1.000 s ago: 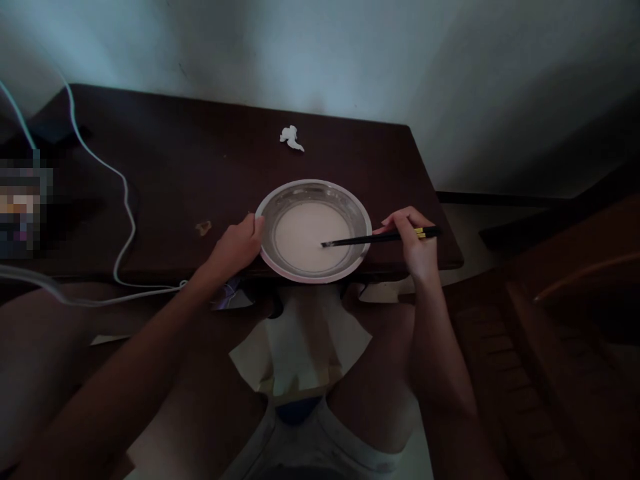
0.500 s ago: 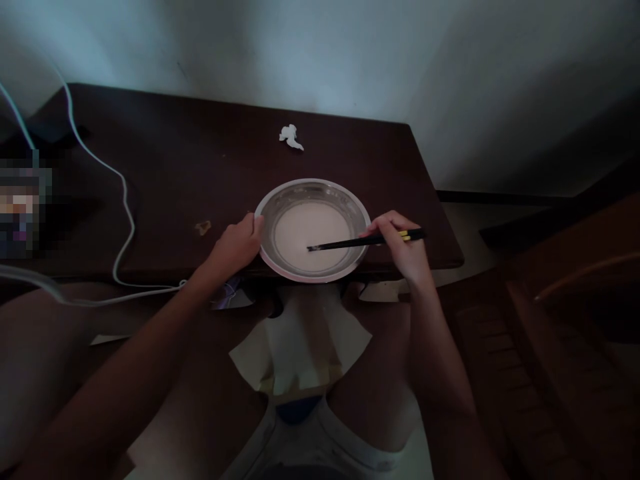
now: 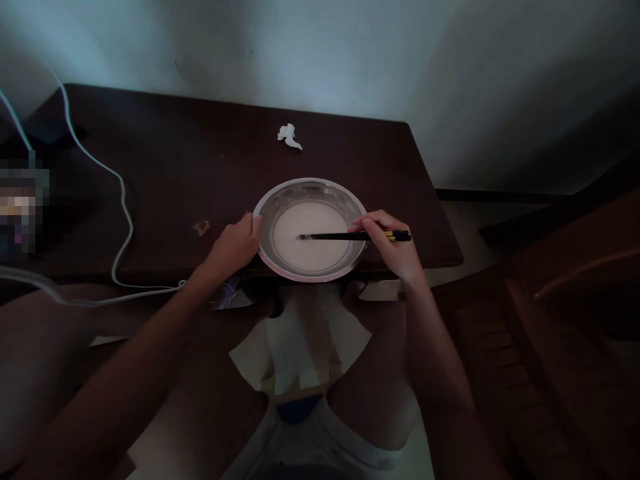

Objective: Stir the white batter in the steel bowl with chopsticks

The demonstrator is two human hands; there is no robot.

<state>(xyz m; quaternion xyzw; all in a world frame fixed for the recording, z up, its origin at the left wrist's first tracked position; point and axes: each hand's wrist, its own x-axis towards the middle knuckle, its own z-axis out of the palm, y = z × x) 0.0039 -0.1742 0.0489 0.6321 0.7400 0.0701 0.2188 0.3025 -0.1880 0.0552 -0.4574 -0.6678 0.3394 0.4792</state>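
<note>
A shallow round metal bowl stands at the front edge of the dark table, with a pale, milky liquid in it. My left hand grips the bowl's left rim, its fingers closed. In my right hand, at the bowl's right side, is a pair of black chopsticks with yellow bands near the back end. The chopsticks point left, nearly level, and their tips meet the liquid near the middle of the bowl.
Behind the bowl lies a crumpled white tissue. A small yellowish scrap rests on the dark table left of the bowl. White cables cross the table's left part. A pale wall rises behind; wooden furniture stands at the right.
My right hand has moved a little left with the chopsticks, whose tips are now further left and slightly higher in the liquid. My left hand keeps its grip on the bowl.
</note>
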